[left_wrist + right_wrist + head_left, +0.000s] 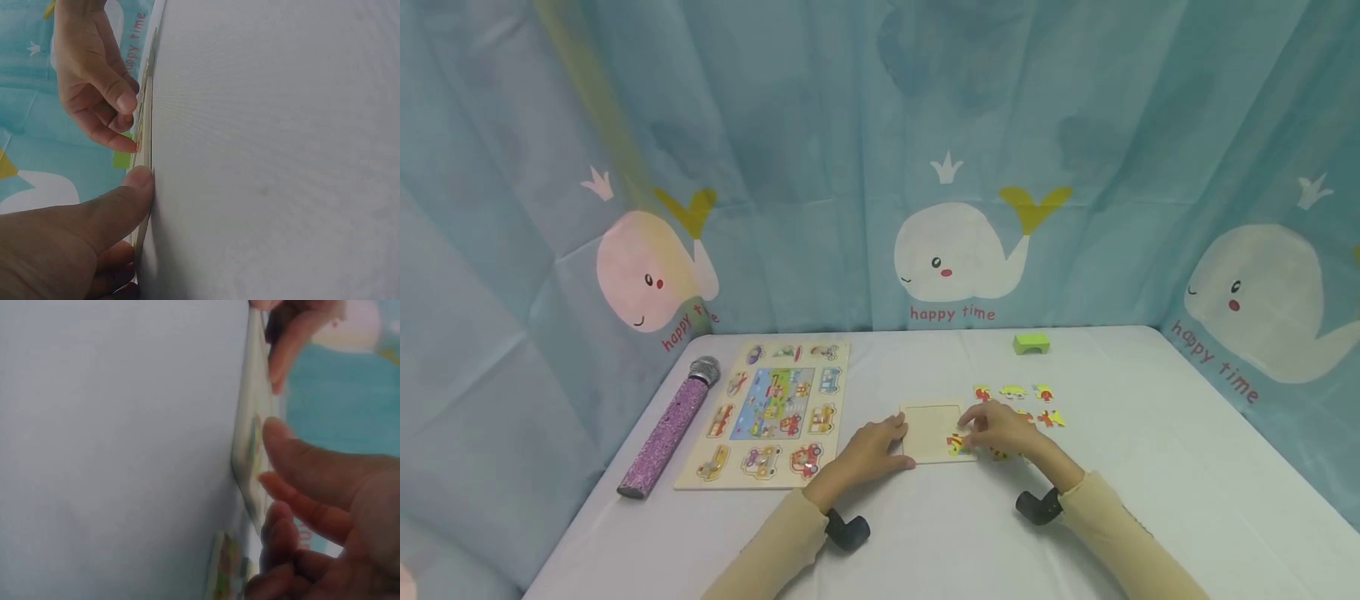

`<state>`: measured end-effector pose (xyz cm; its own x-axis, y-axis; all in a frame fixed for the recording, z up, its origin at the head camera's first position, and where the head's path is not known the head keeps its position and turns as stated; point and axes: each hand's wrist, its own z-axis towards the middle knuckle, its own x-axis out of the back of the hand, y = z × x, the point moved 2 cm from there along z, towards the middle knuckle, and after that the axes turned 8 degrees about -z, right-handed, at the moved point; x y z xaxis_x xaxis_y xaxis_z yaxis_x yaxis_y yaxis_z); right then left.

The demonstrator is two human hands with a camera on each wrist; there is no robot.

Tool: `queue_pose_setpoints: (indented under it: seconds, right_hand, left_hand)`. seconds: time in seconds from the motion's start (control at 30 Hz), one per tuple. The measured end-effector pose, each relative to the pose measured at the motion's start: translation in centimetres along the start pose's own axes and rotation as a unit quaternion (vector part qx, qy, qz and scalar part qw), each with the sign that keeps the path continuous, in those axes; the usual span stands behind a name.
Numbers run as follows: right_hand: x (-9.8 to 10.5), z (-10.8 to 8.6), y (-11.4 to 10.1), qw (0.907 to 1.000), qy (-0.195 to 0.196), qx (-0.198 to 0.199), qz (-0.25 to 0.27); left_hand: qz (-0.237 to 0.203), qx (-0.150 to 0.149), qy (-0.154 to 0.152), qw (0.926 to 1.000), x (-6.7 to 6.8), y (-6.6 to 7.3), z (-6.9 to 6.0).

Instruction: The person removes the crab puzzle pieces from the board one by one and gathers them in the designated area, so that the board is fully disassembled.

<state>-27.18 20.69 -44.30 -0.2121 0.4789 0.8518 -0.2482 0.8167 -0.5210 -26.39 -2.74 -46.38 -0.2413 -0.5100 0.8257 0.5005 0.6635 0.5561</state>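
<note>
A small square wooden puzzle board lies flat on the white table, one yellow-and-red puzzle piece in its near right corner. At the board's near left corner, my left hand grips the edge; its thumb lies along the near edge in the left wrist view. My right hand is over the board's right side. Its thumb and index finger are apart beside that piece, which the right wrist view shows in the board; whether a fingertip touches it I cannot tell. Several loose puzzle pieces lie right of the board, some partly behind this hand.
On the left lie a large wooden vehicle puzzle and a purple glittery microphone. A green arch block stands near the table's back edge. Behind the table hangs a blue curtain with whales.
</note>
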Motion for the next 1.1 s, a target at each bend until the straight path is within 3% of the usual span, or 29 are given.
queue_pose_setpoints:
  seconds: [0.2, 0.8, 1.1]
  right_hand:
    - [-0.79, 0.05, -0.13, 0.9995, 0.004, -0.019, -0.024]
    - [-1.08, 0.0, -0.28, 0.9982, 0.019, -0.055, -0.01]
    - [-1.03, 0.16, -0.51, 0.9989, 0.027, -0.032, -0.02]
  left_hand:
    - [-0.008, 0.004, -0.004, 1.0, -0.17, 0.12, -0.08]
    - [-0.005, 0.007, -0.001, 1.0, 0.17, 0.42, -0.11]
    - [0.003, 0.005, 0.002, 1.0, 0.18, 0.36, -0.01]
